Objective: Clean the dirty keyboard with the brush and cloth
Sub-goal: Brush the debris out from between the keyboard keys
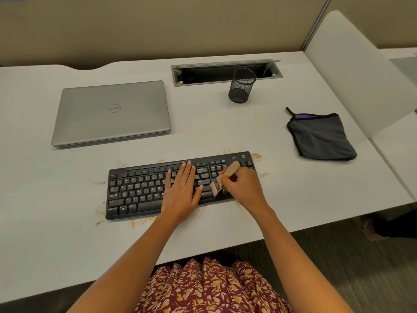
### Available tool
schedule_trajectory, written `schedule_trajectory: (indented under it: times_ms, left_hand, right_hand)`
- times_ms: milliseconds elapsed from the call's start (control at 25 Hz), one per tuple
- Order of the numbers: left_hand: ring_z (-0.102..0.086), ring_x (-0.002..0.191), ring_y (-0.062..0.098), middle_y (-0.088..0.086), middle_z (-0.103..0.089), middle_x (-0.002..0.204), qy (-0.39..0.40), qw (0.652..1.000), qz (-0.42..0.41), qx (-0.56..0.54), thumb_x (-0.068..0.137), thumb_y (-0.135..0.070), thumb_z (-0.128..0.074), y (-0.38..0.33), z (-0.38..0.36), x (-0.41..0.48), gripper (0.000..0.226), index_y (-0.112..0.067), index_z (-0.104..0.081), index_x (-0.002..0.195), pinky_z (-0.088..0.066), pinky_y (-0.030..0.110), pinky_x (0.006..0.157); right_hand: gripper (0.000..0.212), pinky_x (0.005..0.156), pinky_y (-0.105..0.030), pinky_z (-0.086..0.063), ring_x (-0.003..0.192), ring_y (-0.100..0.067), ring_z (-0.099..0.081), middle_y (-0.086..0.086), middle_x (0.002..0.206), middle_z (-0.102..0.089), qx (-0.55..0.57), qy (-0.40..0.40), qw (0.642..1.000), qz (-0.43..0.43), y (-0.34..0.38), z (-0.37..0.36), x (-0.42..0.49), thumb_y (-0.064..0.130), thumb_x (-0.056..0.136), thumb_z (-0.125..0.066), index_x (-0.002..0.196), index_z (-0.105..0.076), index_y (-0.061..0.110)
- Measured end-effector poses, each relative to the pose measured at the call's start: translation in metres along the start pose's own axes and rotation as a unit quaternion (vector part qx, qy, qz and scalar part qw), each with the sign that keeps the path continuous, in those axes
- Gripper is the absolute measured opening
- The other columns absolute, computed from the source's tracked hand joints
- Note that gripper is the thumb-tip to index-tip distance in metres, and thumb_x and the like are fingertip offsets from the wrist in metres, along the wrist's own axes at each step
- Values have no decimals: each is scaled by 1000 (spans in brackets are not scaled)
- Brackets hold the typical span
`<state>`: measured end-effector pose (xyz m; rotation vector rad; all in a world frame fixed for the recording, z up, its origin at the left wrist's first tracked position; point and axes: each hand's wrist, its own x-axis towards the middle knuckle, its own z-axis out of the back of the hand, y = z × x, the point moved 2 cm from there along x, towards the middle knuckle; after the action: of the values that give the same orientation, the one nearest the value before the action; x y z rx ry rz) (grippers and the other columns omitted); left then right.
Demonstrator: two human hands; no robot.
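Note:
A black keyboard (140, 188) lies on the white desk (56, 233), with brown crumbs scattered around its edges. My left hand (182, 190) rests flat on the keys at the keyboard's middle, fingers straight. My right hand (242, 188) grips a small brush (226, 175) with a pale wooden handle. Its bristles touch the keys at the right part of the keyboard. A folded grey cloth (320, 136) with a purple edge lies to the right, apart from both hands.
A closed silver laptop (112, 111) lies at the back left. A black mesh pen cup (242, 85) stands in front of an open cable tray (225, 72). A white divider panel (356, 71) bounds the desk on the right.

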<state>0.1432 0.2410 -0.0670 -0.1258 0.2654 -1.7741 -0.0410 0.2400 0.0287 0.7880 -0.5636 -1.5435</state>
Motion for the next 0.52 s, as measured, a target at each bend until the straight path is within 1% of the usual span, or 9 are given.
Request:
schedule_trajectory:
  times_ms: [40,80,120,200,280,320,400,440,520]
  left_hand:
    - [7,151,14,1,-2,165,1,1000,1,0,94,-58,-3,0,0,0,76,-16,-7,157,11,47,120]
    - [7,151,14,1,-2,165,2,1000,1,1,93,-58,-3,0,0,0,77,-16,-7,157,10,47,120]
    - [7,151,14,1,-1,165,0,1000,1,3,93,-58,-3,-1,1,0,77,-15,-7,157,10,47,120]
    - [7,151,14,1,-1,164,-3,1000,0,4,93,-58,-2,-1,0,0,77,-15,-8,157,10,48,120]
    - [4,151,14,2,-5,164,-13,1000,-2,-1,95,-57,-5,0,-1,0,76,-15,-12,157,8,49,121]
    - [2,151,14,2,-7,164,-19,1000,-3,-3,96,-57,-7,0,-2,0,75,-14,-14,157,7,49,121]
    - [2,151,14,2,-8,164,-21,1000,-4,-5,96,-56,-9,0,-3,0,74,-14,-15,157,7,48,121]
    - [2,151,14,2,-8,164,-22,1000,-5,-4,96,-56,-9,1,-4,1,74,-14,-15,157,6,48,121]
    - [0,150,14,3,-12,164,-32,999,-8,-5,98,-56,-12,2,-5,1,72,-14,-17,157,4,49,121]
  right_hand:
    - [12,54,-13,-45,58,-7,-59,2,67,-66,-2,-10,1000,7,2,-2,-2,18,92,-61,88,-71,16]
    - [12,51,-11,-41,55,-5,-56,2,66,-65,-4,-13,1000,13,3,-4,-4,18,92,-60,88,-71,14]
    - [13,50,-13,-41,53,-5,-54,0,65,-66,-7,-9,1000,15,4,-6,-6,18,92,-60,87,-71,13]
    - [16,54,-24,-45,54,-10,-55,-5,67,-67,-15,20,1000,9,0,-7,-7,17,91,-60,83,-72,10]
    - [19,58,-36,-50,57,-21,-58,-10,68,-67,-24,48,999,2,-4,-5,-6,19,90,-60,80,-72,8]
    - [20,60,-40,-51,60,-25,-61,-11,68,-67,-31,56,998,3,-6,-5,-6,19,90,-60,79,-71,7]
    - [20,60,-44,-51,63,-27,-63,-10,66,-66,-42,65,997,9,-7,-4,-5,19,90,-59,78,-71,8]
    - [20,60,-42,-51,62,-26,-63,-8,66,-66,-45,58,997,17,-6,-5,-6,19,90,-59,78,-71,9]
    - [18,59,-32,-50,62,-19,-62,-2,65,-67,-32,22,999,35,-2,-6,-10,19,91,-59,81,-72,13]
